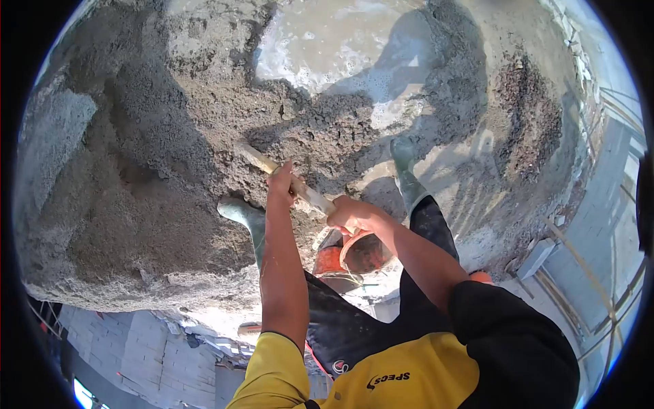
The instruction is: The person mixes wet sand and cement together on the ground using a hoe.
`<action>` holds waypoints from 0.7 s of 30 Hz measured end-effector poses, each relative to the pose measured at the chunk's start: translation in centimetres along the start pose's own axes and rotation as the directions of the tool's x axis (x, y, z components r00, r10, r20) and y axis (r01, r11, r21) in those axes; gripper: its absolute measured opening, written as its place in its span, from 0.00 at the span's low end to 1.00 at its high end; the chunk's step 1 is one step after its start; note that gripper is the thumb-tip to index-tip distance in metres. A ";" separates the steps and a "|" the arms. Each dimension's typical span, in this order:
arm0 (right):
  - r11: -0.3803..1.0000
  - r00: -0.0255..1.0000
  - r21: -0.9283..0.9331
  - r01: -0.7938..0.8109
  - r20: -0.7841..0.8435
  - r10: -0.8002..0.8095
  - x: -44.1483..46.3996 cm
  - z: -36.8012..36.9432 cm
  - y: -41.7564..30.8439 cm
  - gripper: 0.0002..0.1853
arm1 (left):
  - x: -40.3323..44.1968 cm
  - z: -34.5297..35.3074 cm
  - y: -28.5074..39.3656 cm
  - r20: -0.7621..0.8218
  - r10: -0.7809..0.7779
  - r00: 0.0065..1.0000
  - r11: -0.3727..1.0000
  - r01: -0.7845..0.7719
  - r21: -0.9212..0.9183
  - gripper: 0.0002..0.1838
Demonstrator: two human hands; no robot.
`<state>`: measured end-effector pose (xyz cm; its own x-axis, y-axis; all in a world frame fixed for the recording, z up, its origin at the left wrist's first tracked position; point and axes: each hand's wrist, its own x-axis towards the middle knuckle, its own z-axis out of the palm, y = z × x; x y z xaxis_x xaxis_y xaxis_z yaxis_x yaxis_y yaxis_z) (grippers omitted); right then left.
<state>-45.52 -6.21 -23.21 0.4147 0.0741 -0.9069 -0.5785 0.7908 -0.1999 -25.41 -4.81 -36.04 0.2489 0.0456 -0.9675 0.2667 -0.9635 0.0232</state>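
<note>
- Cannot see the stretches of wooden handle (313,198) under the left hand (281,183) and right hand (351,214).
- Cannot tell the shape of its far end against the grey mix (204,112).
- Cannot see the upper shaft of the left boot (238,210), part hidden by the left forearm (283,276).
- Cannot see all of the red bucket (329,260) near the mix's lower edge, overlapped by a second bucket (366,254).
- Cannot follow the puddle (347,41) past the top edge, nor the shirt (415,368) past the bottom.
- Cannot separate grains in the reddish pile (530,116); too small.
- Cannot make out the trouser emblem (340,367); too small.
</note>
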 end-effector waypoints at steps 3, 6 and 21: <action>1.000 1.000 0.025 -0.015 -0.003 0.016 -5.3 -6.3 0.4 0.08 | -4.9 4.5 1.4 0.182 0.008 0.983 0.760 0.113 -0.640 0.22; 0.989 0.995 -0.132 -0.069 0.058 0.077 -11.8 -14.4 0.6 0.15 | -5.8 12.7 2.5 0.216 -0.028 0.976 0.653 0.182 -0.736 0.18; 0.568 0.813 -0.711 0.415 0.009 -0.582 -4.3 -13.9 11.0 0.29 | -11.5 11.3 0.6 -0.175 0.168 0.970 0.459 -0.233 -0.857 0.07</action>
<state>-63.41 -6.32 -26.66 0.6803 -0.3949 -0.6175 -0.6560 0.0477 -0.7532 -38.61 -8.86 -27.77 0.4487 -0.0712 -0.8908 0.8625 -0.2266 0.4525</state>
